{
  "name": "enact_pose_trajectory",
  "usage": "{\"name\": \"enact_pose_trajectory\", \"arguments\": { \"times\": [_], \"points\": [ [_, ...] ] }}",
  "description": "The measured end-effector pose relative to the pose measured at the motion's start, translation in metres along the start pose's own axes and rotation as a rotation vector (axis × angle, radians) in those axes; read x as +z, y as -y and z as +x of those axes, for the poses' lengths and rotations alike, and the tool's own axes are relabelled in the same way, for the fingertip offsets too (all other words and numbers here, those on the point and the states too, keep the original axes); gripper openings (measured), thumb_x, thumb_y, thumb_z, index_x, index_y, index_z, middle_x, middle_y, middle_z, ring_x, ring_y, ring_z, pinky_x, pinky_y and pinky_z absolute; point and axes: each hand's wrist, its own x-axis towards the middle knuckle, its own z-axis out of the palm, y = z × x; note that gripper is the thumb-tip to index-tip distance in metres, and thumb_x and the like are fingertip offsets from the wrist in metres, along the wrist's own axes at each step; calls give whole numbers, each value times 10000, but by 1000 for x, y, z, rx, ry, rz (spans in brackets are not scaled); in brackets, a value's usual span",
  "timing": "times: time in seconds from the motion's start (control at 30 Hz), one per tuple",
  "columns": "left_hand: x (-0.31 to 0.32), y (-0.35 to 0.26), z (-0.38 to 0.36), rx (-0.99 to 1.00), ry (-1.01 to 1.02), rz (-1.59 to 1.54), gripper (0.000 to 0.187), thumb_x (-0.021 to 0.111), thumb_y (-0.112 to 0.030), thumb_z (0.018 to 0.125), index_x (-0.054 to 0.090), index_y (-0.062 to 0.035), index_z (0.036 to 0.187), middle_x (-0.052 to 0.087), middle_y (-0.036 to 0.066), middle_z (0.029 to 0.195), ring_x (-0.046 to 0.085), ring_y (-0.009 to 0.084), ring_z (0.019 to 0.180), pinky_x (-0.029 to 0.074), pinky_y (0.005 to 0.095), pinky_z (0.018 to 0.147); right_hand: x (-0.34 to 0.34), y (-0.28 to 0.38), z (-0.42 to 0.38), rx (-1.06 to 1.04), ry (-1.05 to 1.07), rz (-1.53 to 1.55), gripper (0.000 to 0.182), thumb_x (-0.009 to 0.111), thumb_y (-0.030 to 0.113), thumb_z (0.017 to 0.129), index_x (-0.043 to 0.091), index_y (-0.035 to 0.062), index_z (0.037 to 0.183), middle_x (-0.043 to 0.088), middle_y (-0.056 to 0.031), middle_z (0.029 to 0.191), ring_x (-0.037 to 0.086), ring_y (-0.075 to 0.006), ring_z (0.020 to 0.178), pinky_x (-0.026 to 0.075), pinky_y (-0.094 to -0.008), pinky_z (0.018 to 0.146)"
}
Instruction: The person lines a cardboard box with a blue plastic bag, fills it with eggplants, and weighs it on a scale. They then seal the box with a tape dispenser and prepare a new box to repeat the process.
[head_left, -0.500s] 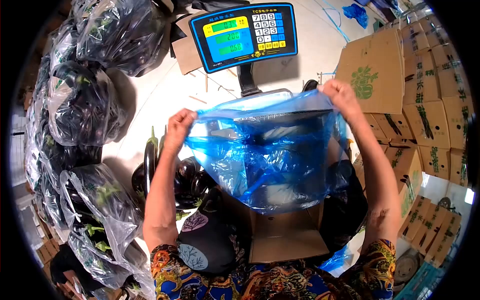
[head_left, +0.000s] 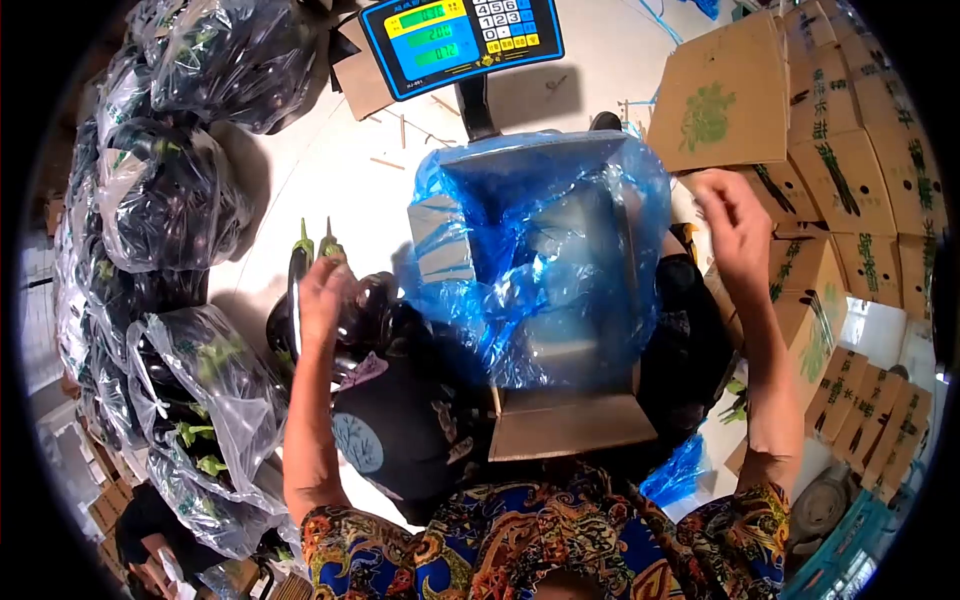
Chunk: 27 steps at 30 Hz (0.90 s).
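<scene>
A blue plastic bag [head_left: 500,310] is draped over and into an open cardboard box [head_left: 570,425] between my knees. My left hand [head_left: 322,295] is left of the box, over several dark eggplants [head_left: 365,308]; its fingers are loosely bent beside an eggplant stem and do not visibly grip it. My right hand [head_left: 735,225] is raised to the right of the bag, apart from it, with fingers loosely curled and nothing in them. Beyond the box, a digital scale display [head_left: 465,40] shows lit green readings.
Clear bags of eggplants [head_left: 165,200] are heaped along the left. Printed cardboard cartons [head_left: 840,180] are stacked at the right, with an upright carton flap [head_left: 720,95] near the scale. Blue plastic [head_left: 680,470] lies by my right leg. Another person [head_left: 160,540] shows at lower left.
Both hands have let go of the blue bag, which has settled over and into the box. My left hand has moved left and down to the eggplants; my right hand has moved right and down.
</scene>
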Motion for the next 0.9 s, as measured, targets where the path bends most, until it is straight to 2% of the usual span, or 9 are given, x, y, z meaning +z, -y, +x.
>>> {"name": "enact_pose_trajectory", "arguments": {
  "times": [0.07, 0.1, 0.2, 0.33, 0.43, 0.5, 0.63, 0.83, 0.9],
  "points": [
    [-5, -44, -11, 76, 89, 48, 281, 598, -102, 878, 582, 7, 1137, 605, 40, 934, 576, 124, 862, 487, 269, 752, 7, 36, -19, 11, 311, 147, 338, 674, 311, 885, 632, 23, 1057, 630, -119, 1040, 616, -232, 900, 503, -343, 804],
    [0, -68, -19, 140, 195, 116, 329, 611, -109, 869, 571, 1, 1176, 604, 50, 971, 574, 130, 904, 481, 272, 780, 17, 35, -24, -257, 409, -105, 439, 721, 355, 835, 621, 43, 1126, 620, -157, 1117, 610, -290, 1011, 490, -386, 885],
    [26, -130, -45, 154, 625, 228, 539, 727, -184, 799, 537, -41, 1283, 600, 81, 1129, 575, 160, 976, 476, 305, 824, 47, 39, -43, -112, 743, -211, 760, 739, 479, 747, 531, -21, 1280, 561, -206, 1254, 504, -357, 1193, 403, -417, 1011],
    [73, -177, -76, 571, 1037, 715, 707, 797, -283, 734, 491, -58, 1331, 567, 148, 1211, 567, 297, 1080, 477, 366, 883, 49, 47, -48, -113, 955, -128, 724, 755, 424, 734, 541, -9, 1273, 551, -196, 1274, 497, -346, 1187, 383, -399, 1023],
    [93, -166, -89, 619, 1135, 867, 770, 801, -241, 717, 435, -62, 1371, 524, 189, 1245, 463, 371, 1202, 391, 436, 1014, 37, 49, -59, -172, 951, -210, 676, 768, 330, 720, 545, -2, 1266, 557, -189, 1262, 491, -354, 1185, 384, -404, 1012],
    [106, -158, -98, 676, 1059, 1049, 793, 803, -192, 709, 413, -70, 1388, 516, 187, 1255, 463, 372, 1195, 387, 435, 1022, 37, 43, -72, -215, 867, -322, 539, 744, 180, 724, 586, 5, 1209, 610, -194, 1136, 551, -365, 1066, 446, -400, 920],
    [114, -128, -87, 795, 896, 1231, 738, 759, -111, 727, 418, -79, 1381, 505, 172, 1249, 487, 369, 1151, 439, 412, 974, 61, -8, -92, -206, 642, -217, 160, 651, 149, 793, 629, 22, 887, 612, -173, 799, 579, -398, 770, 502, -417, 693],
    [111, -129, -74, 855, 705, 815, 106, 664, -66, 790, 652, -42, 892, 609, 134, 840, 622, 329, 832, 498, 414, 734, 42, 23, -85, -230, 562, 91, 142, 573, 130, 873, 608, -7, 864, 568, -165, 757, 558, -352, 757, 446, -396, 675],
    [107, -144, -82, 733, 729, 700, 108, 648, -70, 804, 640, -37, 907, 591, 144, 800, 604, 345, 792, 487, 404, 712, 32, 45, -89, -92, 565, 192, 171, 560, 136, 887, 600, -28, 862, 564, -155, 753, 560, -322, 728, 442, -394, 685]
  ]
}}
